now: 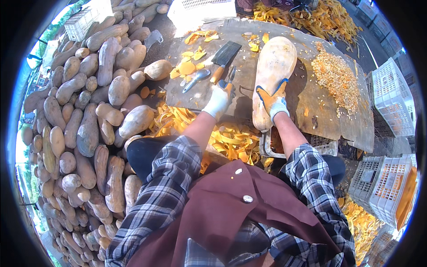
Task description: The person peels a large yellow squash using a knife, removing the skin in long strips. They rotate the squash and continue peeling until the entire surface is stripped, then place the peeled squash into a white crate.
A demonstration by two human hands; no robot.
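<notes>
A large tan squash (274, 66) lies lengthwise on the worn wooden board (245, 40). My right hand (274, 97), in a white glove with orange and blue, rests on its lower part, thumb and fingers spread. My left hand (220, 96), gloved too, is closed round a small tool (232, 74), whose metal end points away from me; its kind is unclear. Just beyond that hand lies a cleaver (226, 55) with a wooden handle. A spoon-like tool with a blue-grey handle (196, 80) lies left of it, near cut yellow squash pieces (187, 68).
Squash seeds (337, 80) are heaped on the board's right side. Peelings (233, 138) lie below its near edge, above a grey crate (267, 145). Many squashes (88, 133) fill the left. White plastic crates (392, 96) stand at right. Part of another person (267, 4) shows at the top.
</notes>
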